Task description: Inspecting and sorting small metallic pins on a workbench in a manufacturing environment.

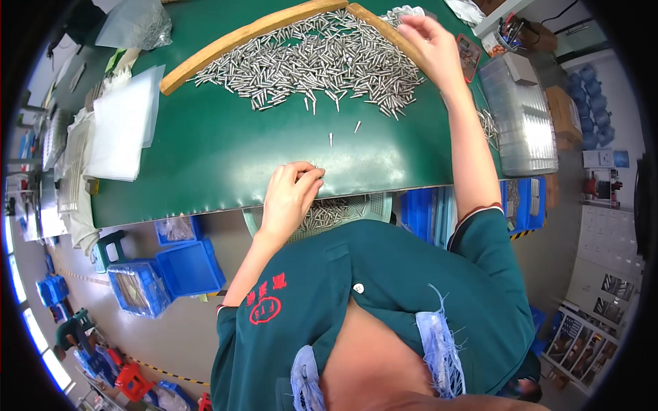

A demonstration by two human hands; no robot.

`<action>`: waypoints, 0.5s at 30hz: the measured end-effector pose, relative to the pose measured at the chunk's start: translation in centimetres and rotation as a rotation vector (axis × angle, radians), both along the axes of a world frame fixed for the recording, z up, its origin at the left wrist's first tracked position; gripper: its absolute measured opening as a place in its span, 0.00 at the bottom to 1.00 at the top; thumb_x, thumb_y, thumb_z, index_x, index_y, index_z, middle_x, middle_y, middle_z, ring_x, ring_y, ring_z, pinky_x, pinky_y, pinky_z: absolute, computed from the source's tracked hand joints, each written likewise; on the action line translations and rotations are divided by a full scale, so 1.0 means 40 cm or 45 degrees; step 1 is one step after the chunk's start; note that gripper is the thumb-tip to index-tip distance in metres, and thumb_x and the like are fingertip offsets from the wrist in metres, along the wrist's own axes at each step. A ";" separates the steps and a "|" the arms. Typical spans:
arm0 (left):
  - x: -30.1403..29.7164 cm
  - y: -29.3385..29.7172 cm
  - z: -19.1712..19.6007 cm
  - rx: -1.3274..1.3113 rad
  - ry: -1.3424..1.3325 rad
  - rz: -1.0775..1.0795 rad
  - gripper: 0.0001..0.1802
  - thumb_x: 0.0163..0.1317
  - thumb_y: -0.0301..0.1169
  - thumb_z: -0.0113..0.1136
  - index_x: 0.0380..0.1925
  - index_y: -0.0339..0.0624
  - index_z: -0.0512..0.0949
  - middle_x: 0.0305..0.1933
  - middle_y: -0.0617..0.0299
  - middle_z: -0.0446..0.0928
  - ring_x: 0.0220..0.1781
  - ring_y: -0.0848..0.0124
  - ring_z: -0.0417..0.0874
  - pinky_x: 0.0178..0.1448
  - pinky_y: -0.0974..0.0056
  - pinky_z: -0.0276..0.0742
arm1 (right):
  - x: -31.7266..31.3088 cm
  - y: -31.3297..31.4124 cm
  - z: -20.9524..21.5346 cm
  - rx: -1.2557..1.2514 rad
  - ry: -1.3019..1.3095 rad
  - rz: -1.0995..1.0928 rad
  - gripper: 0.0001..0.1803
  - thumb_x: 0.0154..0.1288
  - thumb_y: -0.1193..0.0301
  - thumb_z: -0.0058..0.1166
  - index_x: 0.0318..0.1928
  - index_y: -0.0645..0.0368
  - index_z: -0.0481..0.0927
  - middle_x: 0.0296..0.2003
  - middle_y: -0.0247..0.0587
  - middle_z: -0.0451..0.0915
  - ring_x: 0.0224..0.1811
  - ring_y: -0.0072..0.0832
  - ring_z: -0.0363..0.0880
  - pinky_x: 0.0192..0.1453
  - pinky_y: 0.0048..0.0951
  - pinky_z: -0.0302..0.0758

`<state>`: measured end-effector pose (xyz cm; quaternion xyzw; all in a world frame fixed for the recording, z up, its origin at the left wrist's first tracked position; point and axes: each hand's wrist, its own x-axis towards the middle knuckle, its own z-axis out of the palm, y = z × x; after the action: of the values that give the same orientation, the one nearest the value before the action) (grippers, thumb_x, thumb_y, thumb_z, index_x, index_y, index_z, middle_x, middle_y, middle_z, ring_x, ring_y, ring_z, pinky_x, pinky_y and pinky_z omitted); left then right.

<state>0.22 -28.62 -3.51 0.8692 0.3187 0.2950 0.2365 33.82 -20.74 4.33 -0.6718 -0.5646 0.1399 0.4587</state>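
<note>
The left hand (pixel 291 195) is pinching small silver metal pins (pixel 312 65) at the green surface's (pixel 205 157) edge; the right hand (pixel 428 41), fingers loosely curled, is reaching into the pile. Loose pins risk rolling off.

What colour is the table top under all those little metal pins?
Dark green table top, seen clearly in the head view.

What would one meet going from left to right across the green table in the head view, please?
Stack of clear plastic sheets → curved wooden strip → left hand at the near edge → pile of small metal pins → right hand → clear plastic trays.
</note>
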 end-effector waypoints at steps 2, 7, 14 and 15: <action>-0.001 -0.005 0.005 -0.013 0.001 0.027 0.10 0.54 0.25 0.64 0.38 0.44 0.80 0.41 0.63 0.74 0.39 0.65 0.74 0.46 0.61 0.71 | -0.102 -0.081 0.006 -0.060 0.259 0.367 0.11 0.66 0.69 0.56 0.45 0.60 0.82 0.39 0.31 0.82 0.42 0.16 0.77 0.48 0.20 0.73; 0.006 0.003 0.013 -0.021 0.035 0.113 0.10 0.54 0.24 0.63 0.38 0.42 0.80 0.41 0.62 0.74 0.41 0.63 0.74 0.47 0.60 0.72 | -0.233 -0.221 -0.071 -0.388 -0.226 0.493 0.11 0.61 0.64 0.59 0.42 0.53 0.82 0.37 0.35 0.78 0.38 0.28 0.81 0.42 0.29 0.77; 0.008 0.006 0.014 -0.017 0.035 0.120 0.10 0.55 0.24 0.63 0.38 0.42 0.80 0.42 0.61 0.74 0.42 0.62 0.74 0.48 0.60 0.72 | -0.309 -0.217 -0.131 -0.192 -0.546 0.495 0.09 0.61 0.68 0.58 0.42 0.51 0.82 0.37 0.32 0.77 0.38 0.30 0.80 0.41 0.31 0.77; 0.008 0.005 0.014 -0.020 0.029 0.124 0.10 0.55 0.24 0.63 0.38 0.41 0.80 0.42 0.61 0.74 0.42 0.62 0.74 0.48 0.60 0.72 | -0.312 -0.215 -0.136 -0.171 -0.604 0.514 0.08 0.61 0.68 0.57 0.41 0.51 0.82 0.37 0.32 0.77 0.39 0.32 0.79 0.41 0.32 0.77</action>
<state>0.54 -28.40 -2.95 0.8541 0.3655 0.2937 0.2251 21.34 -29.33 -1.10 -0.5888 -0.7671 0.1044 0.2320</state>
